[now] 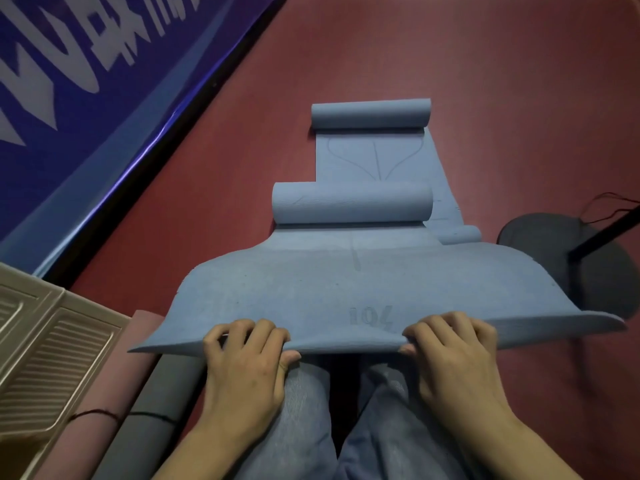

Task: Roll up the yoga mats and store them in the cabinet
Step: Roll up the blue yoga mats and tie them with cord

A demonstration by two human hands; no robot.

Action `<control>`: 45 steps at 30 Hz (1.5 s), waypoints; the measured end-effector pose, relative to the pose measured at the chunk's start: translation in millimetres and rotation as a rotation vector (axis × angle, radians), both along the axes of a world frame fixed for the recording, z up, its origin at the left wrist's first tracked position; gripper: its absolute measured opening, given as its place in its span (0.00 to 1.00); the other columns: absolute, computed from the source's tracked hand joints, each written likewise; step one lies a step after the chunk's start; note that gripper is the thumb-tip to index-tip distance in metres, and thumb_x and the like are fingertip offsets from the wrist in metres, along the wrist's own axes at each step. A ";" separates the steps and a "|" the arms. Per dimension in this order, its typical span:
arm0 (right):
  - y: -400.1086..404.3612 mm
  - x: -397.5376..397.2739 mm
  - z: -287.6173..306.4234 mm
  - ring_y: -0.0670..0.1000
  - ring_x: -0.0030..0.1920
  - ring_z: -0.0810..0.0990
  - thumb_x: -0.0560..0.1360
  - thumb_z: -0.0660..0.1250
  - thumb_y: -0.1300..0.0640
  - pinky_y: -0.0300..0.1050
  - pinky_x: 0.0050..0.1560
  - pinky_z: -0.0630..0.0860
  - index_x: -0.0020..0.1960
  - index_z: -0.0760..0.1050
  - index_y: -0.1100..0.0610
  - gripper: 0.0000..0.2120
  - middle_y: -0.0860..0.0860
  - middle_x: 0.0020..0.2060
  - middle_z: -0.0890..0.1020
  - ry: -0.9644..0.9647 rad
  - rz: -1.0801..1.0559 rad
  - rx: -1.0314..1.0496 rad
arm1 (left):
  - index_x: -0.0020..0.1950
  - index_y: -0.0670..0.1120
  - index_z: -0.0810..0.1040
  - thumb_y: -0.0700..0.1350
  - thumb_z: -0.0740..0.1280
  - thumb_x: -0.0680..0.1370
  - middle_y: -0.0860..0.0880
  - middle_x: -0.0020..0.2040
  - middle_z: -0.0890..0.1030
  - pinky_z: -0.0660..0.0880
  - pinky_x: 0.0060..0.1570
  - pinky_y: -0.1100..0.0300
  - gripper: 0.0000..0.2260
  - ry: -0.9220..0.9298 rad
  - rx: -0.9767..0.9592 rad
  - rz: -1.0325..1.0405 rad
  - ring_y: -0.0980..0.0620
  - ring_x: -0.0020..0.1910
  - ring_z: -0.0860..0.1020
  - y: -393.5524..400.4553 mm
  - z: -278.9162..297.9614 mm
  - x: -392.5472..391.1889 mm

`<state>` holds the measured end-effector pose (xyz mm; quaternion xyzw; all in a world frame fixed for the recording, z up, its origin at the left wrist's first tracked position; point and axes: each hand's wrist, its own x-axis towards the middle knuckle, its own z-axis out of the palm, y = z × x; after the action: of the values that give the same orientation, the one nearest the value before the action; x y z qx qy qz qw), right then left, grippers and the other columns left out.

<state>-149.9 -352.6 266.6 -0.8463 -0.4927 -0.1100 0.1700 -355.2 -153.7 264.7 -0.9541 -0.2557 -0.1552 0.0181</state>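
A blue yoga mat (311, 292) marked "104" stretches away from me over the red floor, its far end curled into a roll (353, 204). My left hand (246, 362) and my right hand (453, 355) both pinch its near edge, lifted above my knees, fingers on top and thumbs underneath. Behind it lies a second blue mat (374, 154), flat part showing a line drawing, with its far end rolled (370, 114). A small blue roll (462, 235) peeks out to the right of the first mat.
A pink rolled mat (104, 403) and a grey rolled mat (152, 417) lie at my left, next to a beige cabinet door (45, 351) with louvred panels. A blue banner (86, 74) runs along the left wall. A dark round stand base (568, 258) sits at right.
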 end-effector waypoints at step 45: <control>-28.9 -18.5 16.9 0.58 0.44 0.71 0.65 0.81 0.50 0.51 0.39 0.66 0.49 0.84 0.51 0.14 0.50 0.43 0.77 0.060 0.082 -0.107 | 0.37 0.50 0.77 0.51 0.70 0.76 0.56 0.39 0.77 0.57 0.47 0.50 0.10 -0.040 0.007 0.033 0.47 0.45 0.73 -12.6 6.6 -10.4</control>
<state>-168.4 -381.4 283.5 -0.8362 -0.5267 -0.0510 0.1437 -365.7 -166.2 271.2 -0.9463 -0.2712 -0.1750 0.0189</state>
